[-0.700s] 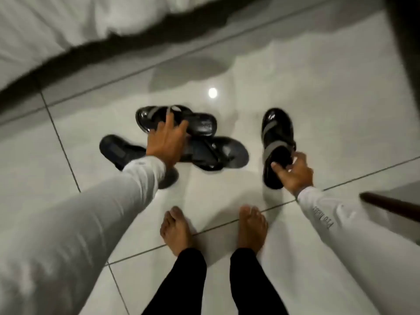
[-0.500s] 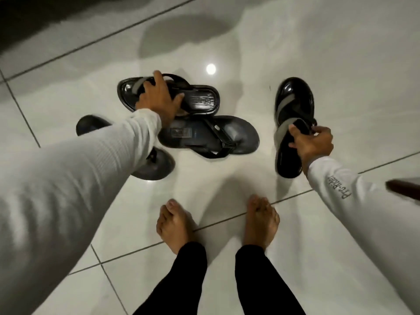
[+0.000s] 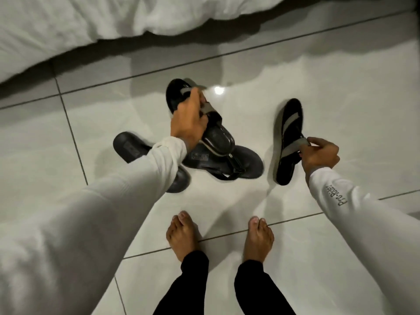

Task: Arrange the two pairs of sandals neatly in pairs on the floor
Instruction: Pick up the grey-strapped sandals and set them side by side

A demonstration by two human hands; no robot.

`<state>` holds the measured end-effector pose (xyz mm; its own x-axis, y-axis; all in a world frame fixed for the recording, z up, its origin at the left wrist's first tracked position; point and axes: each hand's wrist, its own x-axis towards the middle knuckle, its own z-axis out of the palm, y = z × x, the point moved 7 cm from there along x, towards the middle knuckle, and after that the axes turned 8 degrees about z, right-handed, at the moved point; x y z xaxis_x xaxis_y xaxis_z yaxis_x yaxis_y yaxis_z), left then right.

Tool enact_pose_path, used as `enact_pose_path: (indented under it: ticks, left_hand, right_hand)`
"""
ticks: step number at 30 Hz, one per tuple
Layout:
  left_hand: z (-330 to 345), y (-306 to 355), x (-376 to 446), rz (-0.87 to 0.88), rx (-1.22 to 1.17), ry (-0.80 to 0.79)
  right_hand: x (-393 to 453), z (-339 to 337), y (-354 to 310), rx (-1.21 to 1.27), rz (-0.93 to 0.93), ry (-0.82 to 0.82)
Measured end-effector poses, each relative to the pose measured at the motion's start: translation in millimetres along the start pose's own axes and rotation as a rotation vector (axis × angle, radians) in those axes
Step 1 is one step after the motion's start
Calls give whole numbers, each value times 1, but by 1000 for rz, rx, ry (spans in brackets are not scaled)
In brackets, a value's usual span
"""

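Sandals lie scattered on the tiled floor in the single head view, below the edge of a white bed. The left hand has its fingers curled around the grey strap of one grey-strapped sandal, which is tilted with its heel end over a plain dark sandal; whether the two touch I cannot tell. The right hand pinches the rear strap of the matching grey-strapped sandal, tipped up on one edge, well apart from the first. A second dark sandal lies partly hidden under the left sleeve. The step in hand looks like bringing the grey-strapped pair together. To do it well, carry the left one clear of the dark sandal beneath so that it is not dragged along, turn both toes the same way, and set them flat, side by side, on bare tile away from the dark pair, which has yet to be matched up.
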<state>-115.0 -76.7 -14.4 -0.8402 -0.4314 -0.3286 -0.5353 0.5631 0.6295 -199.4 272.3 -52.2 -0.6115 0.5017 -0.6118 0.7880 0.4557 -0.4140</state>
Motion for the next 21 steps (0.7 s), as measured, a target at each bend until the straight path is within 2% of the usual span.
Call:
enact_pose_path:
  ticks: [3,7,10,13,16,21]
  left_hand:
    - [5,34,-12,46,3,-35]
    - [33,69,-30,4,-48,-107]
    - [61,89,-35,-50,-91,-114]
    - [90,103,-36,-145,-108,-44]
    - [114,111,-37,-350,-259,124]
    - [154,137,-39,-848,-748,439]
  right_hand:
    - [-6,-24,-18,-16,-27,9]
    - [-7,-49,-43,-154,-166,15]
    - [5,-54,-63,-404,-381,-79]
    - [21,-57,-89,-797,-691,-207]
    - [36,-63,-110,-1150,-989,-328]
    - [57,-71,-135,-1523,-1354,-474]
